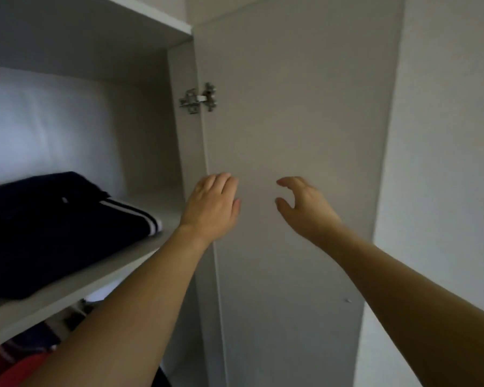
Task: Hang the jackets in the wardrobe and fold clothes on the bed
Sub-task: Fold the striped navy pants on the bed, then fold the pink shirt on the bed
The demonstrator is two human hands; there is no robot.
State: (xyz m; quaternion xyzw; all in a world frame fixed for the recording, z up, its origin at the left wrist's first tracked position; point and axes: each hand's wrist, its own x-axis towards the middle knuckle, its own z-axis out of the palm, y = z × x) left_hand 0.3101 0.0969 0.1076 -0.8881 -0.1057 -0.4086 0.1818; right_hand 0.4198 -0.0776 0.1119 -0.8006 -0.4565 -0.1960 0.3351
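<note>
Both bare arms reach up toward the open wardrobe door, a plain white panel swung out to the right of the wardrobe's interior. The left hand is held palm-forward at the door's hinged edge, its fingers close together and holding nothing; whether they touch the panel cannot be told. The right hand hangs in front of the middle of the door, thumb and fingers spread wide in a loose curl, holding nothing.

A metal hinge joins the door to the wardrobe's side wall above the left hand. On the wardrobe shelf at the left lies a folded dark navy garment with 2 white stripes, near the shelf's front edge. Below the shelf, red and dark clothing shows, blurred.
</note>
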